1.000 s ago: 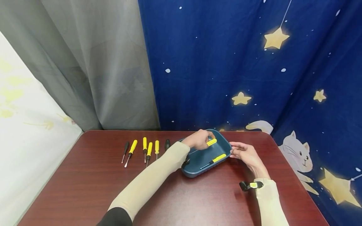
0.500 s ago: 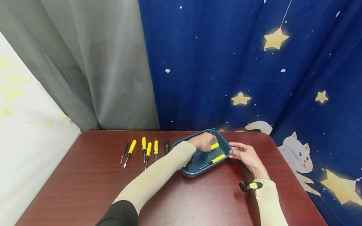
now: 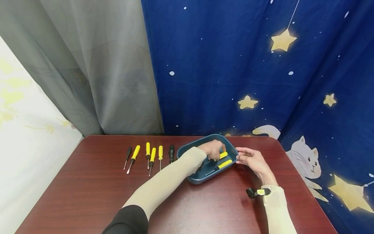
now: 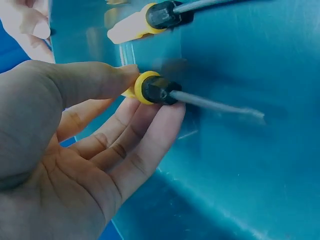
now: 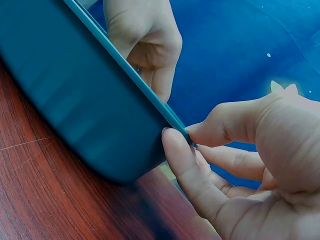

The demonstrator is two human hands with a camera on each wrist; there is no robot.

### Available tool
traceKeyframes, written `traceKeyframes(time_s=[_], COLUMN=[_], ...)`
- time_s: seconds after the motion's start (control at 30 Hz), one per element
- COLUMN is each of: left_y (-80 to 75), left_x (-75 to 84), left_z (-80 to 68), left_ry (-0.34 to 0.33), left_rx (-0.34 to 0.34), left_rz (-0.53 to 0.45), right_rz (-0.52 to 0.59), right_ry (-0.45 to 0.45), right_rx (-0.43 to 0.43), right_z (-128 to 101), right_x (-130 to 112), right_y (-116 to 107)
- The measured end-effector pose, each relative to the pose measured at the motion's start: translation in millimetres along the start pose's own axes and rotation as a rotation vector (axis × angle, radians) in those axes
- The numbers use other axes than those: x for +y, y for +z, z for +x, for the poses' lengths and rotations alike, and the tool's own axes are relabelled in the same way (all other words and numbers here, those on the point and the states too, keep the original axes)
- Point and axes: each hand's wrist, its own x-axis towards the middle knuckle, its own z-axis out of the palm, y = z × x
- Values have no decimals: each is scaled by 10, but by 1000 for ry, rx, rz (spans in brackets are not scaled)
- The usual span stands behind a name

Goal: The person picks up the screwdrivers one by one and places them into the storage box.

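My left hand (image 3: 213, 150) reaches down into the blue tray (image 3: 198, 181). Its thumb and fingers pinch a yellow-and-black screwdriver (image 4: 162, 91) near the collar, the metal shaft pointing away from the palm over the tray floor. Beside it in the tray lies a second yellow-and-black screwdriver (image 3: 225, 164), apart from the held one. At the tray's right end, my right hand (image 3: 254, 162) pinches the rim between thumb and fingers, as the right wrist view shows up close. My left hand covers part of the held handle in the left wrist view.
On the wooden table (image 3: 87, 195), left of the tray, lie several screwdrivers: a small black one (image 3: 128, 154), yellow-handled ones (image 3: 135, 152) and a larger black-handled one (image 3: 171, 152) nearest the tray. Curtains (image 3: 204, 81) hang behind the table's back edge.
My left hand has moved right and toward the near side inside the tray, bringing its screwdriver closer to the one lying there. The right hand and the tray have barely moved.
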Motion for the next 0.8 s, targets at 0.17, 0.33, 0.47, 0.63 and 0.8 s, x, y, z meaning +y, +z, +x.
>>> traceKeyframes(time_s=[0.17,0.33,0.47,0.63,0.8], left_y=[53,90,101,105,97], left_x=[22,42,66,93,98], left_z=[40,55,47,34,29], left_ry=[-4,5,2,-9,-12], left_rx=[-13,-6,-2,-7,-34], left_rz=[15,13,-1,-22,-44], right_rz=[-3,-10,-10,-12,-19], right_ry=[0,9,15,20,27], right_rx=[-3,1,5,8,9], right_z=[-4,5,9,6,3], right_x=[0,3,-2,-16,-22], right_y=[-9,-11,-9,-5,-7])
